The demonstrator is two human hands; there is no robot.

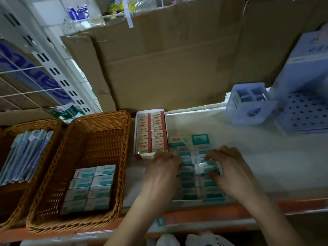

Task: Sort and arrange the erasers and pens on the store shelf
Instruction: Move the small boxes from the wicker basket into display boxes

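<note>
Teal eraser (202, 167) pinched in its tray (200, 139) on the shelf (266, 157)
Right hand (229, 173) fingers (212, 156) clamp the eraser; left hand (163, 173) fingers bend at the tray's left edge, grip unclear; red box (150, 132) just beside the tray's left; wicker basket (101, 115) of erasers (88, 189) further left; pens (26, 153) in the far basket (35, 122).

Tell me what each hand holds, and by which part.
The right hand pinches one teal-and-white eraser in the eraser box by its right end. The left hand rests at the box's left edge; its grip cannot be told.
</note>
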